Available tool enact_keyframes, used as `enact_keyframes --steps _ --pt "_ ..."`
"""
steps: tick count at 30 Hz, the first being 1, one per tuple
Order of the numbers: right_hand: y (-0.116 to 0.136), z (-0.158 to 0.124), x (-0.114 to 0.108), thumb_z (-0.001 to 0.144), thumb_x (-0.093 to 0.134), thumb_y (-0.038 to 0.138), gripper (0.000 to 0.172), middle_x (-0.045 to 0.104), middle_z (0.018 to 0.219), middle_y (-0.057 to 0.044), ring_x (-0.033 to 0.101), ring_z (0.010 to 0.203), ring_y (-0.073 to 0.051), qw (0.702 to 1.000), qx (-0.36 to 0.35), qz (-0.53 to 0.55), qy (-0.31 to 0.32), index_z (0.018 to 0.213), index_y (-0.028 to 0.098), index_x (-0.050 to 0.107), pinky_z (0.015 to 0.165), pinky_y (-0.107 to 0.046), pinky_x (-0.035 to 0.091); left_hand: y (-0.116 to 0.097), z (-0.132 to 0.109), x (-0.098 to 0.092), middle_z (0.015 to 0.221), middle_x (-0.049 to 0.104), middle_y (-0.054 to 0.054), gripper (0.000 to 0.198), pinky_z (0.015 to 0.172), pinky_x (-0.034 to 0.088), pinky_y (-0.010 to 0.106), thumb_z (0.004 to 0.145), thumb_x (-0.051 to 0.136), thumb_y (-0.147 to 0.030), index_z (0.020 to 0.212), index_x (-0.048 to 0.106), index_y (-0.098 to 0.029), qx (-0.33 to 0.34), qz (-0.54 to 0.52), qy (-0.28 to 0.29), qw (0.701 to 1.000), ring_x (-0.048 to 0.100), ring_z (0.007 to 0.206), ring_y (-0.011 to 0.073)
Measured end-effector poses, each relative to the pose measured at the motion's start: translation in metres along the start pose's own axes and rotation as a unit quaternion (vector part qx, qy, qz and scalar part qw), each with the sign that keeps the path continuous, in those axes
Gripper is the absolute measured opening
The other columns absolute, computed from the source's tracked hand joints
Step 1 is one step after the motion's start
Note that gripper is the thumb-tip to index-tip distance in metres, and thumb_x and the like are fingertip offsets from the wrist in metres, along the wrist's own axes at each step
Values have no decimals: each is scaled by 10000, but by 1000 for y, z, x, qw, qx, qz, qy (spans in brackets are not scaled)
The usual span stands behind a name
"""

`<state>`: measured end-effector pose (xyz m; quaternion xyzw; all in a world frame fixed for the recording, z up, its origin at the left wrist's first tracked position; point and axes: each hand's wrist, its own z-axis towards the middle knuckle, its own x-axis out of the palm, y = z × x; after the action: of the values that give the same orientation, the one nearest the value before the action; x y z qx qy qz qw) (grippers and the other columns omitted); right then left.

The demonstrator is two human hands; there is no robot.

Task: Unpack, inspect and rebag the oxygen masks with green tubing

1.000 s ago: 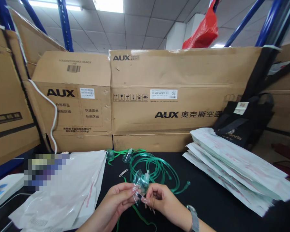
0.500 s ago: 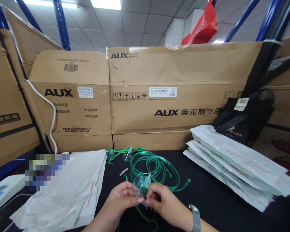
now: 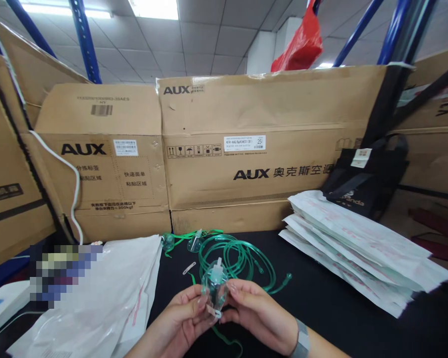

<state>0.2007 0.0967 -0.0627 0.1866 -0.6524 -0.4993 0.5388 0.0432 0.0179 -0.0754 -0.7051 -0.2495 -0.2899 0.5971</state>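
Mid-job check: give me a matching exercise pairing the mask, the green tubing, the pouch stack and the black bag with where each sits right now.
Things:
1. clear mask
2. green tubing
3. white pouches
4. black bag

Places:
A. stacked on the right side of the table
B. held between the left hand and the right hand
C. at the back right, against the carton
D. coiled on the table just beyond the hands

Pairs: 1-B, 2-D, 3-A, 4-C

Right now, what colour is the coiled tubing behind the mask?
Translucent green; the tubing shows best in the head view.
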Motion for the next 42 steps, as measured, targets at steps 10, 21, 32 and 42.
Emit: enact_keyframes --steps 10,21,32,42 --pt "6 -1 7 726 645 240 206 625 837 -63 551 727 -112 997 -40 -56 -24 892 126 599 627 -235 442 -9 1 1 741 682 60 206 682 491 276 619 724 -173 799 642 -116 50 69 -94 992 628 676 143" --pt "0 2 3 665 692 284 287 628 738 -41 557 676 -121 989 -51 -104 -88 894 124 627 544 -211 434 -10 3 5 708 662 40 205 759 457 278 568 744 -110 732 621 -116 76 117 -86 987 611 701 138" --pt "-3 1 6 594 711 404 325 496 552 47 412 518 -65 969 -56 -200 -137 605 143 519 513 -202 322 -7 2 1 694 623 20 213 677 422 195 574 692 15 734 628 -112 1 84 -3 996 567 645 79" --pt "-5 0 5 623 640 513 401 432 507 52 360 500 -78 946 -17 -268 -181 558 163 455 499 -217 265 2 6 -4 715 641 39 160 720 416 226 595 718 -73 731 644 -115 19 88 -59 994 580 696 108"
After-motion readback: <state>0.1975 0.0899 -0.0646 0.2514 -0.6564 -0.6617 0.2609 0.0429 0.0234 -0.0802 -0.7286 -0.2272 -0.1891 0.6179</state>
